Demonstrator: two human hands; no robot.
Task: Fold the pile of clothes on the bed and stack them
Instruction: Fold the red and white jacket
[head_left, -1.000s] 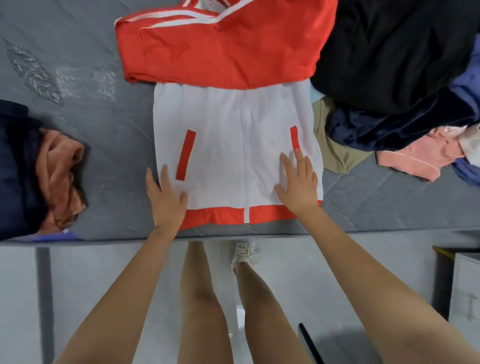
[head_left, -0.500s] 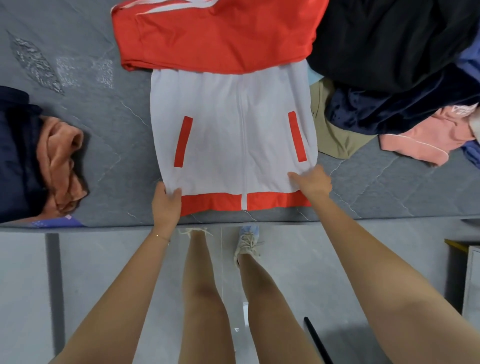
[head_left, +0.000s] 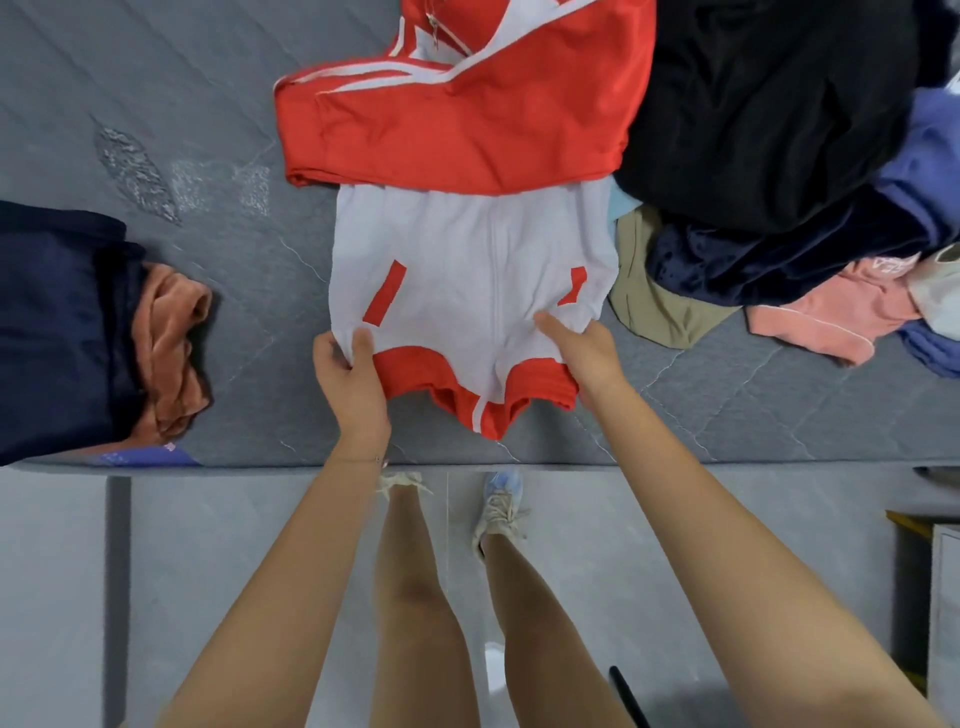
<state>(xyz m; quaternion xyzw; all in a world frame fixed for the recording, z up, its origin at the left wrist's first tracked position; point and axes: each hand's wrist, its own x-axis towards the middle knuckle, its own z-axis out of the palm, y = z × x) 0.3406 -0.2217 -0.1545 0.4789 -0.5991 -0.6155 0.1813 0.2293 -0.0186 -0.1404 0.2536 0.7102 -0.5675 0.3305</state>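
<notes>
My left hand (head_left: 350, 374) and right hand (head_left: 587, 353) each pinch a hem corner of the white-and-red zip-up jacket (head_left: 467, 270), mid-fold at the centre of the grey quilted bed (head_left: 234, 312). Next, I'd carry the hem toward twelve o'clock.

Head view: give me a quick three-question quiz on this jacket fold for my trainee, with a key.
1. True or false: the left hand and the right hand both grip the white-and-red jacket at its hem.
2. Where does the unfolded clothes pile lie? A) on the person's left of the jacket B) on the person's right of the jacket C) on the floor.
3. Fill in: the hem, lifted off the grey mattress, is coloured ____.
Key: 1 true; 2 B; 3 red.
</notes>
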